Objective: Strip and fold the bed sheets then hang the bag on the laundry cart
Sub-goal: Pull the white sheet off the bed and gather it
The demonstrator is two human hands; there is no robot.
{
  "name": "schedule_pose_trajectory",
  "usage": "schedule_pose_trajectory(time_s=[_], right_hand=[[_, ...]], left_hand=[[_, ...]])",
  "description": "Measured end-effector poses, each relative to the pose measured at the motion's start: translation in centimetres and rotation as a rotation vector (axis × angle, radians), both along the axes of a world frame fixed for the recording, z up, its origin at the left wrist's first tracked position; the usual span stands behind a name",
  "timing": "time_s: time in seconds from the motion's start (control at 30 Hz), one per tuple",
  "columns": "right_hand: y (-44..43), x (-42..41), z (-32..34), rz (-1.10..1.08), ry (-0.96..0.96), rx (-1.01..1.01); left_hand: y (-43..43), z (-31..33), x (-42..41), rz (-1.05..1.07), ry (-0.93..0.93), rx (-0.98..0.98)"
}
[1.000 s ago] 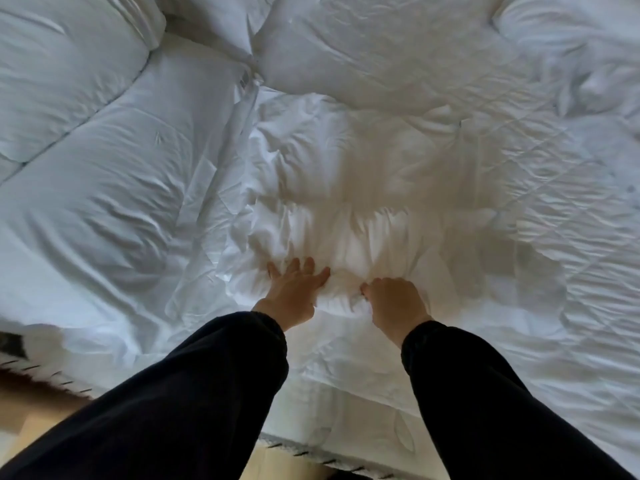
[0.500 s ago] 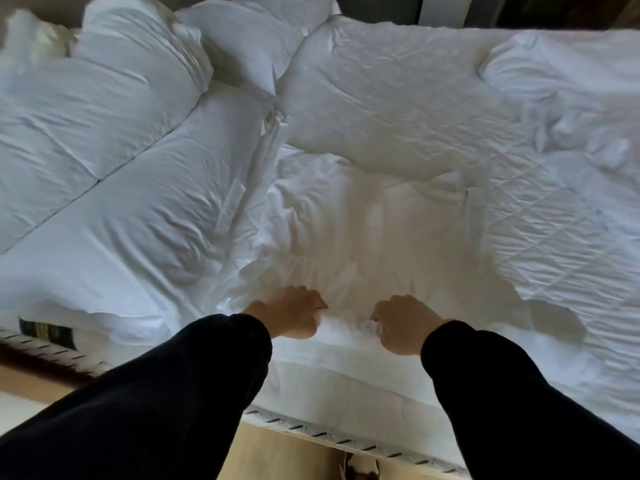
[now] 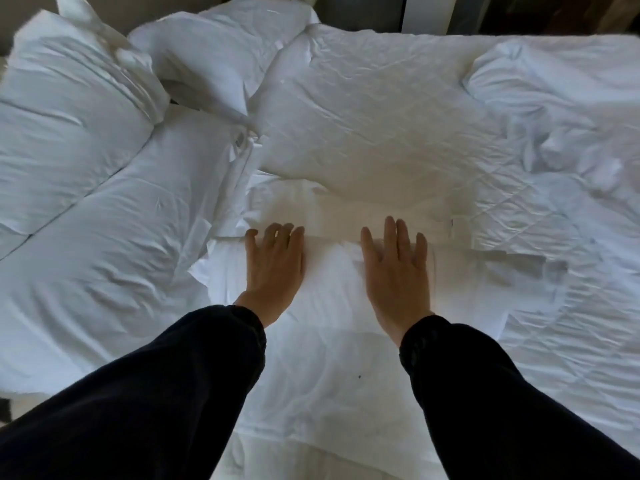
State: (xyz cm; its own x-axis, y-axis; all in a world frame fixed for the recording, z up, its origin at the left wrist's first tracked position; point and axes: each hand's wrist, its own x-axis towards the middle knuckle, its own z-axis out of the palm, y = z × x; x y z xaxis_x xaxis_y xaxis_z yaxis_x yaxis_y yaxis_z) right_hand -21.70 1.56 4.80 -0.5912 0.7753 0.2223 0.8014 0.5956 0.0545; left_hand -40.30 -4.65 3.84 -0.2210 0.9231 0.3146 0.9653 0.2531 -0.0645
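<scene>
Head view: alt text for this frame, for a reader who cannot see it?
The left hand and the right hand press flat, fingers straight, on a folded white sheet that lies on a quilted mattress pad. Rumpled white pillows lie to the left.

1. We see both arms covered by long sleeves down to the wrist.
2. Left sleeve: very dark, black or near-black, plain soft fabric, loose and baggy, with shallow folds.
3. Right sleeve: same dark plain fabric, same loose cut.
4. Cuffs: gathered snug at the wrists, with the fabric puffing out just behind them.
5. Left hand and right hand: bare past the cuffs.
6. We can't tell the weave, or black from navy.
</scene>
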Motion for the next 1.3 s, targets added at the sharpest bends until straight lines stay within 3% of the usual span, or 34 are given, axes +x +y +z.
schedule_pose_trajectory(time_s=[0.1,0.43,0.67,0.97,1.3], right_hand=[[2.4,-0.5,-1.4,0.005,0.01,-0.031],[8.8,-4.1,-8.3,0.057,-0.168,-0.392],[13.2,-6.4,-11.3,0.026,-0.151,-0.317],[14.8,-7.6,-17.0,-0.019,-0.183,-0.343],[15.3,-8.0,-17.5,-0.017,-0.205,-0.366]], left_hand=[[3.1,-0.4,-1.4,0.055,-0.121,0.027],[7.5,-7.1,-4.4,0.034,-0.31,-0.577],[13.6,-9.8,-5.7,0.086,-0.252,-0.519],[15.2,-15.7,-6.3,0.093,-0.219,-0.554],[15.9,-16.0,-6.8,0.064,-0.265,-0.617]])
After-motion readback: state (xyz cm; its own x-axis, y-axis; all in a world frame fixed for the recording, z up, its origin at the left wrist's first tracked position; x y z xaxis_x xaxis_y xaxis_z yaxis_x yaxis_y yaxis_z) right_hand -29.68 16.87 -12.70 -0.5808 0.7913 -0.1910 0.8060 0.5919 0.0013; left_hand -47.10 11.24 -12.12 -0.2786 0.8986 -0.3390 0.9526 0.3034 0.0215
